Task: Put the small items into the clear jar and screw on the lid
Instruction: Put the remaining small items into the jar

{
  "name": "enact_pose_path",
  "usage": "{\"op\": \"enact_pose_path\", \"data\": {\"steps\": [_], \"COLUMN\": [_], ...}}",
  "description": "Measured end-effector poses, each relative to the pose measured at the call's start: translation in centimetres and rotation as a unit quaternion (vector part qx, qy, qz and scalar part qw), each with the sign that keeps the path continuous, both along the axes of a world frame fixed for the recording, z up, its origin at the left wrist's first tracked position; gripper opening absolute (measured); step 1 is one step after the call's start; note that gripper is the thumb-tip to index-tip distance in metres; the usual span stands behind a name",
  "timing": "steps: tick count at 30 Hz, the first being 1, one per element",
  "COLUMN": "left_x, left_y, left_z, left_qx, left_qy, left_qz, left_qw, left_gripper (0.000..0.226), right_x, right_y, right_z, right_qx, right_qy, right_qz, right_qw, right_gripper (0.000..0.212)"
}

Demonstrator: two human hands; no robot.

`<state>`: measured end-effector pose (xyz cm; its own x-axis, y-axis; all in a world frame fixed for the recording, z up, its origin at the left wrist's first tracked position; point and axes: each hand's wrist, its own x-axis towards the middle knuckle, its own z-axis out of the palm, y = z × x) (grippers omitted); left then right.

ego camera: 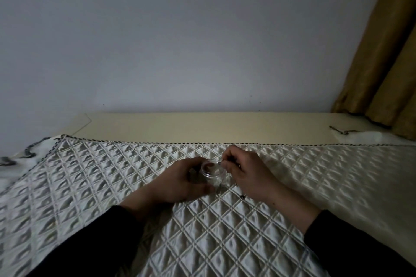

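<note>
On the left, the left hand (180, 183) wraps the clear jar (212, 172) from its near-left side, its fingers (198, 161) curled round the far wall and the thumb pressed along the near wall, so the jar stands upright on the quilted bedspread (94, 175), steadied and open at the top. No lid shows anywhere in the dim light; it may be hidden behind a hand.

Just right of the jar's mouth, the right hand (247, 171) hovers with its fingers pressed together in a pinch on a thin, dark small item (221, 161), whose tip sits right at the rim. What it is, I cannot tell. A tiny dark bit (243, 197) lies on the quilt just near of that wrist, possibly another piece to collect.

This looks like the filling step, mid-drop. The next move seems to call for tipping the pinched piece over the rim and letting go, then gathering any leftovers before finding the lid.
</note>
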<state>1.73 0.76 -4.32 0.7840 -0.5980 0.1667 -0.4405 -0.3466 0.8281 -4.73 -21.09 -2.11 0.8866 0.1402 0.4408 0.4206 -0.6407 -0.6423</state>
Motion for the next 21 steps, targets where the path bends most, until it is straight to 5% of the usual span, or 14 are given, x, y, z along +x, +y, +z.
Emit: {"op": "enact_pose_path", "data": {"steps": [21], "left_x": [-0.40], "left_y": [-0.12], "left_z": [0.43], "left_qx": [-0.004], "left_qy": [0.013], "left_qz": [-0.011], "left_qw": [1.000], "left_gripper": [0.048], "right_x": [-0.02], "right_y": [0.37], "right_z": [-0.25], "right_qx": [-0.001], "right_qy": [-0.011], "right_qz": [0.018], "right_qw": [1.000], "right_gripper": [0.010]}}
